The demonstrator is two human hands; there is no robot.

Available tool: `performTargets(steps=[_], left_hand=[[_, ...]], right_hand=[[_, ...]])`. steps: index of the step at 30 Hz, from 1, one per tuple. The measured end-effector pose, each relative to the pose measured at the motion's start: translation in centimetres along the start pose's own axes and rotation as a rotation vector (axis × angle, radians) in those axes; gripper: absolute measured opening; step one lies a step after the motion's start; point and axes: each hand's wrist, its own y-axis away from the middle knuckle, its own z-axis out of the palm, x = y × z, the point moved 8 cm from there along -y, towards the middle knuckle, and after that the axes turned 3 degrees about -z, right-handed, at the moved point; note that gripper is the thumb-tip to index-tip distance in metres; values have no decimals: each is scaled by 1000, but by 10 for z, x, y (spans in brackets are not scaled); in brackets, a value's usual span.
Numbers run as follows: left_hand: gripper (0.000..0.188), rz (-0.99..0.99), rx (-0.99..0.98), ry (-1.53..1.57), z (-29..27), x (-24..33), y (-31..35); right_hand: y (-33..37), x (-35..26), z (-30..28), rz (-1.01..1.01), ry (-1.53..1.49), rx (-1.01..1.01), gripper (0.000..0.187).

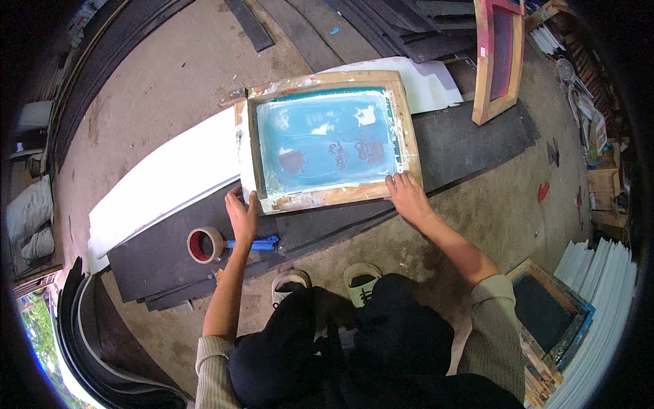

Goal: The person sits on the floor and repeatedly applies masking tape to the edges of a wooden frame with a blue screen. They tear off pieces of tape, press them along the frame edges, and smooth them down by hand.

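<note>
Wooden frame (328, 195), fingers (402, 181) at near corners

Blue screen mesh (317, 144) with white blotches (366, 116) and grey, perhaps animal-shaped motifs (370, 151)

Bare and smeared wood above a rough, matt concrete floor (184, 88).
The frame of the printing screen (334, 195) is wooden, its surface uneven with paint stains; the blue mesh (317, 140) inside looks smooth and slightly glossy. The white sheets (170, 170) appear smooth, while the black sheets (463, 146) are matt, foam or rubber, I cannot tell which. The blue tool (264, 243) looks like plastic, and the sleeve (494, 320) is ribbed, knitted cloth.
</note>
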Motion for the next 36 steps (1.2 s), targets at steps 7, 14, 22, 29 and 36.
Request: performTargets(steps=[7,14,22,29,36], left_hand=[[59,104,44,-184,17,-1,-50],[63,37,168,190,3,30,-13],[62,-114,422,667,-40,123,3],[75,1,380,435,-62,171,28],[65,364,443,-6,-146,201,-10]], right_hand=[[-10,2,-5,-109,-94,28,53],[3,57,-78,165,46,330,58],[-83,4,-182,697,-1309,1105,81],[-89,24,-222,673,-1123,1299,90],[-67,95,-133,590,-1328,876,85]])
